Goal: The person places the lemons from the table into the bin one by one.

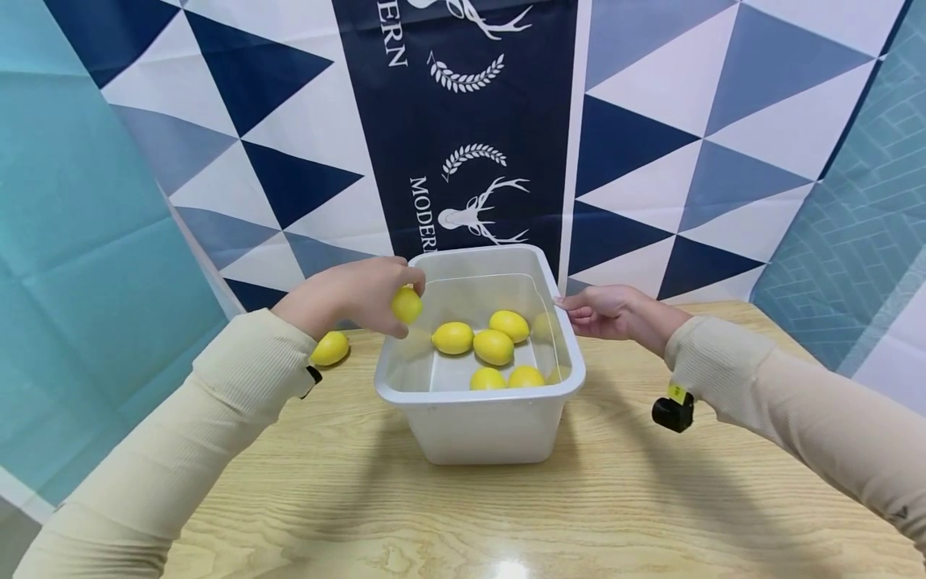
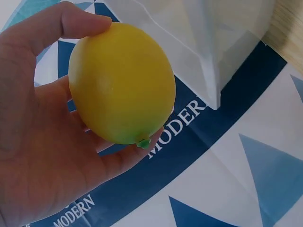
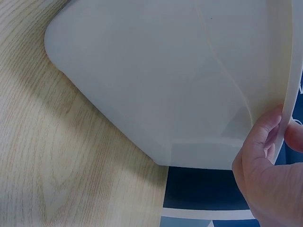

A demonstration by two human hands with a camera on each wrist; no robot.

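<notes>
A yellow lemon (image 2: 122,82) with a green stem tip is held between the thumb and fingers of my left hand (image 1: 365,296). That hand is at the left rim of a white plastic bin (image 1: 477,430), with the lemon (image 1: 407,305) just above the edge. Inside the bin lie several lemons (image 1: 493,347) on its floor. My right hand (image 1: 611,312) grips the bin's right rim; in the right wrist view the thumb and the fingers (image 3: 259,142) pinch the rim from both sides.
Another lemon (image 1: 330,349) lies on the wooden table (image 1: 347,490), left of the bin and partly behind the left wrist. A patterned cloth (image 1: 637,153) hangs behind the table. Teal cloth (image 1: 87,265) stands at the left side.
</notes>
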